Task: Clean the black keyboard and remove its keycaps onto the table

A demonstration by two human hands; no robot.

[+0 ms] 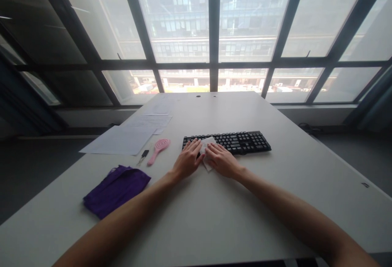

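A black keyboard (249, 141) lies across the middle of the white table (226, 222). On its left part rests a white tissue (207, 141), whose lower corner hangs over the front edge onto the table. My left hand (188, 159) lies on the keyboard's left end, fingers stretched out, its thumb beside the tissue. My right hand (222, 160) is spread flat, with its fingertips on the tissue, pressing it against the keys. The two hands are close together, with the tissue between them.
Left of the hands lie a pink hairbrush (159, 148), a small black object (145, 153) with a cord, and a folded purple cloth (118, 189). White paper sheets (119, 139) spread along the left edge. Large windows stand behind the table.
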